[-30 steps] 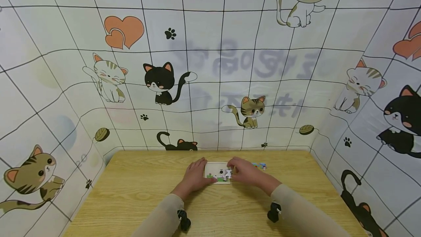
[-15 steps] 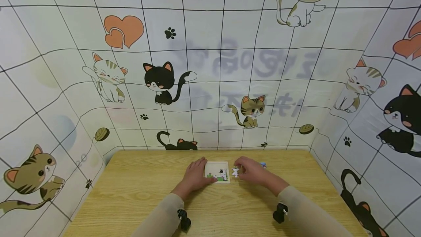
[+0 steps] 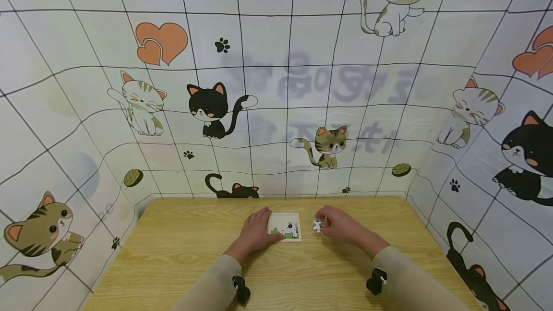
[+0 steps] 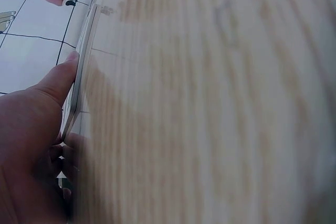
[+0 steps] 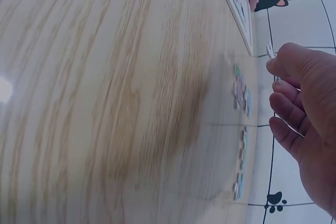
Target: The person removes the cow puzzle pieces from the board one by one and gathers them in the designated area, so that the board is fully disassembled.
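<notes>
In the head view, a small jigsaw tray (image 3: 281, 218) with a white rim lies near the table's back edge, its lower part filled with green, white and black picture pieces. My left hand (image 3: 256, 230) rests at its left side, fingers stretched along the edge and thumb pressing the front rim. To the right of the tray, my right hand (image 3: 339, 224) pinches a white puzzle piece (image 3: 317, 226) between thumb and fingertips. The right wrist view shows that piece (image 5: 271, 51) edge-on, raised over the table, with the other fingers loosely bent.
Several loose puzzle pieces (image 5: 239, 90) lie flat beneath and beside my right hand in the right wrist view; my hand hides them in the head view. The wooden table (image 3: 276, 277) ends at a cat-patterned cloth wall (image 3: 268, 124) behind and on both sides.
My right hand has lifted the white piece off the tray's right part and carried it rightward, away from the tray. The left hand has stayed in place.
</notes>
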`<move>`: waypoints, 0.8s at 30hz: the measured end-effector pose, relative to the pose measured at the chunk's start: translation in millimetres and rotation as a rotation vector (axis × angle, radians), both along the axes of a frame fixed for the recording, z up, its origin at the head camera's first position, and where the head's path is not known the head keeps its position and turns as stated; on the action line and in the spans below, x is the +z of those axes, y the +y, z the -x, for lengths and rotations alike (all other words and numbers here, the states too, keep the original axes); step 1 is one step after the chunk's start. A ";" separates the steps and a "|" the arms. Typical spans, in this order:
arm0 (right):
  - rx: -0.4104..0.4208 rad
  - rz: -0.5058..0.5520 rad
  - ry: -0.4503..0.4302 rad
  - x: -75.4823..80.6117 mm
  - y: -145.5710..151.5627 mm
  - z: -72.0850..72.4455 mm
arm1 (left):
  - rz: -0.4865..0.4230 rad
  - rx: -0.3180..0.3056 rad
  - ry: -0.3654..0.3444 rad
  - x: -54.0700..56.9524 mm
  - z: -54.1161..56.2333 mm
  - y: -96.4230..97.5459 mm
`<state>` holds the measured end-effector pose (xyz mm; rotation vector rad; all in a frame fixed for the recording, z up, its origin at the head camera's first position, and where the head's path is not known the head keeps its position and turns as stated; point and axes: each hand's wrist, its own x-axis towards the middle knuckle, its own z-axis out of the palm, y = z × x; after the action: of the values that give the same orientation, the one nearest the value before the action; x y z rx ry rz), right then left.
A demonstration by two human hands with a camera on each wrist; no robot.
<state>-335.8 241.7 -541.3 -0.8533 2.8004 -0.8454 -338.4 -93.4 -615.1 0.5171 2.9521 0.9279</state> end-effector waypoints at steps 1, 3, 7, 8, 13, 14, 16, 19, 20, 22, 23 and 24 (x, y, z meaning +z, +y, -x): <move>0.000 -0.001 -0.001 0.4 1.9 -0.5 | -0.001 -0.001 0.000 -0.3 0.1 -0.1; 0.003 -0.001 0.003 0.6 5.9 -1.4 | -0.005 -0.001 0.000 -1.6 0.8 -0.4; 0.001 -0.004 0.019 1.2 13.5 -2.6 | -0.005 0.000 0.000 -4.5 2.1 -0.7; 0.001 -0.003 0.024 1.0 15.5 -2.8 | -0.003 0.002 0.000 -3.3 1.0 -0.4; 0.005 0.024 0.020 2.3 24.0 -5.4 | -0.005 0.001 0.023 3.1 -4.1 0.7; 0.011 0.033 0.022 3.0 25.1 -6.0 | -0.007 0.000 0.025 4.6 -5.0 0.8; 0.017 0.039 0.030 3.5 27.4 -7.0 | 0.005 -0.001 0.038 3.0 -4.9 0.7; 0.018 0.036 0.033 3.8 30.6 -7.5 | 0.012 -0.002 0.023 2.9 -4.9 0.8; 0.019 0.035 0.030 4.1 31.7 -7.4 | 0.009 -0.004 0.021 3.6 -4.8 0.6; 0.003 0.025 0.010 4.3 34.3 -7.1 | 0.008 -0.003 0.016 0.9 -2.6 0.3; -0.001 0.025 0.001 4.6 35.6 -6.6 | -0.001 -0.003 0.003 1.8 -2.6 0.3; -0.006 0.025 -0.010 5.0 36.9 -6.2 | 0.002 -0.001 0.003 0.1 -1.2 0.1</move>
<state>-329.5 278.6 -536.3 -0.8428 2.7910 -0.8854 -337.2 -93.2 -615.0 0.5199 2.9556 0.9246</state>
